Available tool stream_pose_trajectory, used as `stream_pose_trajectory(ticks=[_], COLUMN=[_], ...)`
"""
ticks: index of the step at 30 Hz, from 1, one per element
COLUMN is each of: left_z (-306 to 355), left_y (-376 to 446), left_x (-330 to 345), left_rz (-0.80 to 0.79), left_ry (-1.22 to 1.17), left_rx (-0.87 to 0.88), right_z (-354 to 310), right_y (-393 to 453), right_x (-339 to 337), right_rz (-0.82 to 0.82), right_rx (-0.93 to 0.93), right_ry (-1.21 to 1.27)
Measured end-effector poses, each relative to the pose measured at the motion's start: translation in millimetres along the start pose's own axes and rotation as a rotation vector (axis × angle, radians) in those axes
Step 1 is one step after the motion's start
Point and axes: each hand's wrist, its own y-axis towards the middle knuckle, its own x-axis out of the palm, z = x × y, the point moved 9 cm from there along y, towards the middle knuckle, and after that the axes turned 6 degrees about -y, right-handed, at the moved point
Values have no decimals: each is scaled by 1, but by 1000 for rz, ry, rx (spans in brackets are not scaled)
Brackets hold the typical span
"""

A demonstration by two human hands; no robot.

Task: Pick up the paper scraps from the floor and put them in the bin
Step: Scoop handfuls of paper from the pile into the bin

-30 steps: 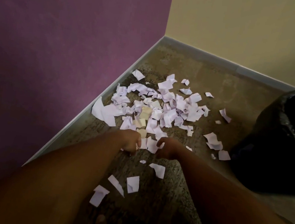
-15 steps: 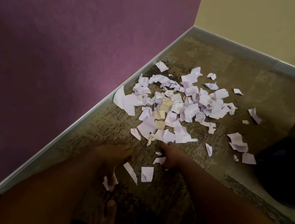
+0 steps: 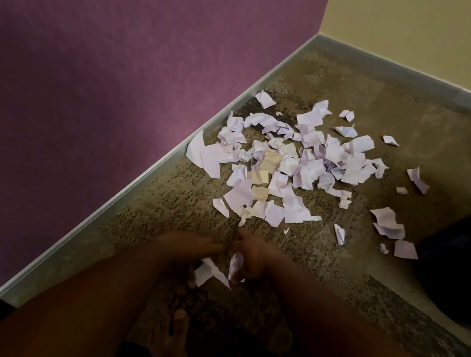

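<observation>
- Left hand (image 3: 191, 246) and right hand (image 3: 251, 259) meet low over the floor (image 3: 167, 200), both pinching paper scraps (image 3: 211, 272).
- Big scrap pile (image 3: 288, 166) lies just beyond; black bin (image 3: 468, 263) at right.

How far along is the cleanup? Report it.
Barely started. Nothing visibly binned; the bin shows only as a dark edge at right. In hand: both hands, left hand and right hand, gather a few scraps near the person. Left: the big pile by the wall.

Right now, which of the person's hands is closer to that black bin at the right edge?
The right hand, though neither touches it. It sits on the bin's side, with open floor between. The left hand is just beyond it, toward the purple wall.
</observation>
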Motion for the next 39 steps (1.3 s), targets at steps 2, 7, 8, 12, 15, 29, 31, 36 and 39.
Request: stream_pose_trajectory(ticks=[2, 7, 8, 12, 15, 29, 31, 36, 39], left_z=[10, 4, 4, 3, -11, -33, -44, -64, -56], left_y=[3, 13, 15, 29, 38, 54, 48, 62, 76], left_x=[-3, -2, -2, -16, -39, -132, -130, -105, -99], left_rz=[13, -7, -26, 73, 278, 1059, 1143, 1139, 1146], left_ry=[-127, -157, -177, -217, -298, -459, -444, -623, -692], left_rx=[-18, -95, -126, -123, -151, -275, -437, -615, -571], right_z=[0, 2, 4, 22, 41, 172, 187, 240, 273], right_y=[1, 4, 6, 11, 1, -51, -77, -124, -144], right_x=[0, 5, 6, 6, -8, -69, -74, -52, -37], right_rz=[12, -9, -12, 60, 235, 1092, 1220, 1189, 1072], right_rx=[-25, -48, -45, -2, 85, 715, 869, 1227, 1391], right_ry=[42, 115, 129, 222, 378, 606, 386, 259, 356])
